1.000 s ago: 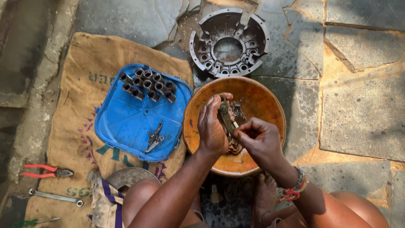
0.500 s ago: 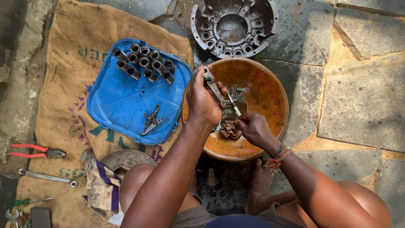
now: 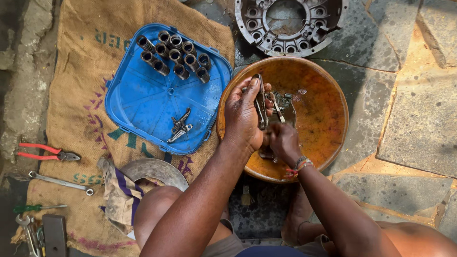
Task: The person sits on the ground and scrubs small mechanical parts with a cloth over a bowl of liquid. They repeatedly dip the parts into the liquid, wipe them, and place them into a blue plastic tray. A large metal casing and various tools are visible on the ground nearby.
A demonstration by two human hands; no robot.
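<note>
The left hand [image 3: 243,116] grips a dark metal lever [image 3: 260,101] above the round orange bowl [image 3: 323,119]. The right hand [image 3: 284,143] is closed low in the bowl; what it holds is hidden.

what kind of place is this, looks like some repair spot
Probably an outdoor, ground-level mechanic's work spot. A burlap sack lies on stone paving, with red-handled pliers and a wrench on it. A round metal housing sits beside an orange basin, where the left hand holds a metal part.

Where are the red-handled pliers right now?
In the head view, far left: the red-handled pliers lie at the burlap sack's left edge, just above the wrench.
</note>
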